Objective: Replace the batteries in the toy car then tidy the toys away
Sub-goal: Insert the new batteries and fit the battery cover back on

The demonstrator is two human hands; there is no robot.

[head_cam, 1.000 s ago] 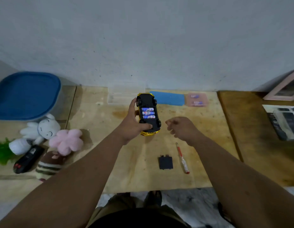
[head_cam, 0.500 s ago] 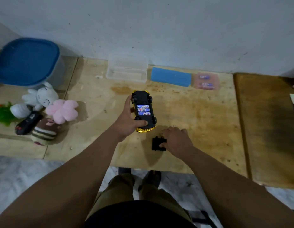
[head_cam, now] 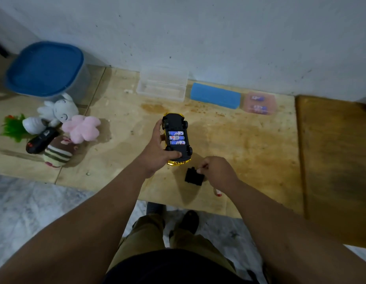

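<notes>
My left grip (head_cam: 157, 152) is clamping the car (head_cam: 177, 140) upside down above the table (head_cam: 249, 148), three batteries (head_cam: 176, 137) showing in its bay; my right grip (head_cam: 216, 171) is pinching the black cover (head_cam: 194, 177) just below it.

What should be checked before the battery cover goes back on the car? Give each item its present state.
1. Toy car held belly up in the left hand: ok.
2. Three batteries seated in the open bay: ok.
3. Battery polarity right: cannot tell.
4. Battery cover pinched by the right hand: ok.
5. Cover turned to match the bay: cannot tell.
6. Screwdriver within reach: ok, its tip shows beside the right wrist.
</notes>
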